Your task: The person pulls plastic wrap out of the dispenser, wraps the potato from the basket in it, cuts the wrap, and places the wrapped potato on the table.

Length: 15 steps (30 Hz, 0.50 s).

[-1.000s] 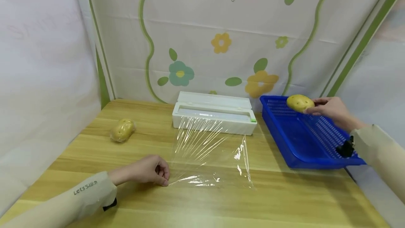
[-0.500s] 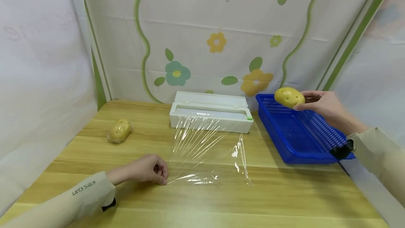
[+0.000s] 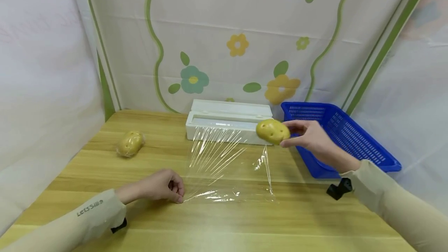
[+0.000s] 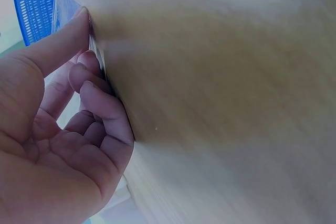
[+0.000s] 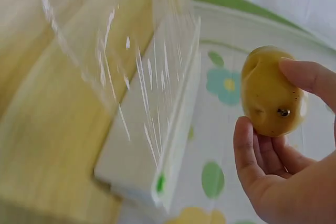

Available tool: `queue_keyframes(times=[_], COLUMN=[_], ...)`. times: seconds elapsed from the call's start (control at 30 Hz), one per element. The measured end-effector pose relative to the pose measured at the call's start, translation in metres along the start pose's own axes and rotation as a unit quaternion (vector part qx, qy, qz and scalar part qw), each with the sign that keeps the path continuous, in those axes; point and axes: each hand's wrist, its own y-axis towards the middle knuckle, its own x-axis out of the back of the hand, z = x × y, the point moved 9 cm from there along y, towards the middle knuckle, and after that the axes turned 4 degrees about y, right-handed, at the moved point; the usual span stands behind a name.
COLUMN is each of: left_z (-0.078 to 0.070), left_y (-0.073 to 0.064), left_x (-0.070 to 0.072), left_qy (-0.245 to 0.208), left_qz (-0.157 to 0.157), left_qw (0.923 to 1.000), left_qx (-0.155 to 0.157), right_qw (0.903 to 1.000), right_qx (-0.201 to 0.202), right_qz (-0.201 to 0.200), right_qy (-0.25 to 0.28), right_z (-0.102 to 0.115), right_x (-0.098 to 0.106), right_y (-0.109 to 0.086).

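Note:
My right hand (image 3: 313, 139) holds a yellow potato (image 3: 273, 131) between thumb and fingers, raised in front of the right end of a white cling film dispenser (image 3: 229, 134). The right wrist view shows the same potato (image 5: 273, 93) gripped at its end. A clear sheet of cling film (image 3: 227, 170) runs from the dispenser toward me over the table. My left hand (image 3: 159, 186) pinches the sheet's near left corner at the tabletop. Up close in the left wrist view, the left hand (image 4: 79, 129) has thumb and forefinger together, its other fingers curled against the wood.
A second potato (image 3: 130, 144), wrapped in film, lies at the left of the wooden table (image 3: 210, 228). At the right stands a blue plastic basket (image 3: 367, 139), partly behind my right arm. A flower-patterned cloth (image 3: 217, 49) hangs behind the table.
My right hand has carried the potato left, from over the blue basket to the dispenser's right end. The left hand keeps its pinch on the film corner.

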Motion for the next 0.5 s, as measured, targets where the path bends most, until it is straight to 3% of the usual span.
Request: queue_keyframes(times=[0.17, 0.33, 0.5], left_z=[0.0, 0.002, 0.003], left_y=[0.0, 0.0, 0.0], left_x=[-0.001, 0.0, 0.0], left_qy=[-0.001, 0.002, 0.004], left_qz=[0.002, 0.003, 0.003], left_qw=[1.0, 1.0, 1.0], left_qx=[0.004, 0.005, 0.008], right_qw=[0.9978, 0.991, 0.9849], right_qx=[-0.028, -0.01, -0.004], right_qz=[0.047, 0.117, 0.154], right_qy=[0.038, 0.064, 0.078], right_z=[-0.011, -0.015, -0.02], right_x=[-0.064, -0.131, -0.162], right_y=[0.0, -0.007, -0.014])
